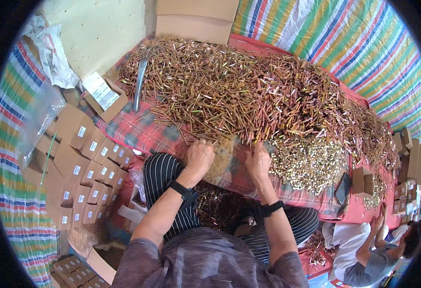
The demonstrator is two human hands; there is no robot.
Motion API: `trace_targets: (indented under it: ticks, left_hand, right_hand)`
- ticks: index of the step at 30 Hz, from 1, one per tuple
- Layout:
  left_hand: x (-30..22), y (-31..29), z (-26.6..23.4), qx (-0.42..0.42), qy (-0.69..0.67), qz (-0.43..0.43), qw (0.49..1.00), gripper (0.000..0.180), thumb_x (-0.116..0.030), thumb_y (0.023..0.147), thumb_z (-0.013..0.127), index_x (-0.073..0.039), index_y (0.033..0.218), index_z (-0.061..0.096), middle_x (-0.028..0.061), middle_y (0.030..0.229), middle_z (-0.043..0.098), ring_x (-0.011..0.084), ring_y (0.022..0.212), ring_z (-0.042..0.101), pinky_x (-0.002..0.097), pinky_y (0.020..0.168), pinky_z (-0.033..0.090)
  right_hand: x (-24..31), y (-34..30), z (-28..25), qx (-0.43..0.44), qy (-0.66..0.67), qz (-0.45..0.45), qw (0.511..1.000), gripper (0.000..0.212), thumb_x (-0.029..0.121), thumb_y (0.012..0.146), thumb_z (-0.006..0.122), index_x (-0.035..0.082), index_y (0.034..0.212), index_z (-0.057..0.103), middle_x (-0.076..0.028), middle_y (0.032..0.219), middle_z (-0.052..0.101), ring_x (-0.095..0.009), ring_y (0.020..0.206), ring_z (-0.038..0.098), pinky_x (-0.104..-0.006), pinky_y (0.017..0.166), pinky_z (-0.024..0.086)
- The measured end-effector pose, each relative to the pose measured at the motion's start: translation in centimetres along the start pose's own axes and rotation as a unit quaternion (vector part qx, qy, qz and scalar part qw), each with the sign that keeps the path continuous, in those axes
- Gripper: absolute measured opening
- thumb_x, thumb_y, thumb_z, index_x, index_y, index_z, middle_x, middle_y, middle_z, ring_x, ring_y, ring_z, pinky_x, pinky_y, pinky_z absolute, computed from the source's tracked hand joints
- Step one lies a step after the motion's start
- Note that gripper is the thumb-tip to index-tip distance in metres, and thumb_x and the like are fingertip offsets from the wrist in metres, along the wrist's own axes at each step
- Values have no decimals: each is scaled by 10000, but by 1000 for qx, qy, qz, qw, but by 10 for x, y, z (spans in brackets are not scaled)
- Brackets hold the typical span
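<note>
Both hands, the left hand [200, 154] and the right hand [258, 161], rest palm-down with fingers curled loosely (gripping nothing I can see) at the near edge of the screw heap [249, 91], which spreads away ahead of them, equally near both.

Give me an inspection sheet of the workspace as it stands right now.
Surface: red plaid cloth over a low table.
Job's things: big heap of coppery metal pins; smaller pile of pale short pieces.
Clutter: metal scoop on the heap's left edge; dark phone by an open little box.
Grippers: left hand and right hand rest palms down at the heap's near edge, holding nothing clearly seen.
Cables: nothing seen.
Surroundings: stacked small cartons at left; striped tarp; another person at lower right.
</note>
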State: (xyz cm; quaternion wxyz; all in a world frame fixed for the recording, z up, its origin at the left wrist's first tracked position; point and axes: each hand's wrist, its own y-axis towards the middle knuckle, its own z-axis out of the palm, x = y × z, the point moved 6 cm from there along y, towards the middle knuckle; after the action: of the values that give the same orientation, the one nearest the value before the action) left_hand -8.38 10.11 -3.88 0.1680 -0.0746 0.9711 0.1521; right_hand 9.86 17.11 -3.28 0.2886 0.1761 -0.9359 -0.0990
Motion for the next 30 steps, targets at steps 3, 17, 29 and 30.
trace_targets:
  ticks: [3, 17, 29, 30]
  left_hand:
    - [-10, -7, -2, -11, -7, 17, 1000, 136, -77, 684, 597, 32, 766, 603, 190, 809, 601, 326, 804, 601, 417, 654, 510]
    - [-32, -16, -23, -122, -131, 11, 984, 131, -107, 786, 555, -1, 843, 607, 90, 642, 598, 199, 564, 592, 316, 500, 452]
    - [-66, -35, -15, 133, -586, -84, 795, 265, -193, 909, 555, -8, 1079, 637, -96, 609, 433, -3, 506, 330, 169, 431, 227]
    - [-67, -35, -16, 142, -583, -85, 796, 260, -188, 901, 567, -9, 1074, 641, -94, 604, 437, -5, 506, 333, 168, 431, 228]
  right_hand:
    - [1, -1, 1, 16, 17, 19, 1000, 187, 49, 742, 618, -13, 890, 522, -221, 836, 586, -405, 765, 591, -460, 662, 482]
    - [20, -40, -52, -13, 84, -35, 996, 155, 40, 790, 564, 50, 945, 567, -173, 819, 580, -382, 736, 579, -439, 648, 466]
    - [45, -61, -68, -19, 87, -68, 994, 278, -42, 726, 554, 77, 976, 587, -135, 835, 529, -349, 700, 569, -412, 585, 474]
    - [43, -62, -69, -19, 87, -66, 994, 278, -42, 726, 554, 77, 976, 587, -135, 835, 529, -349, 700, 569, -412, 585, 474]
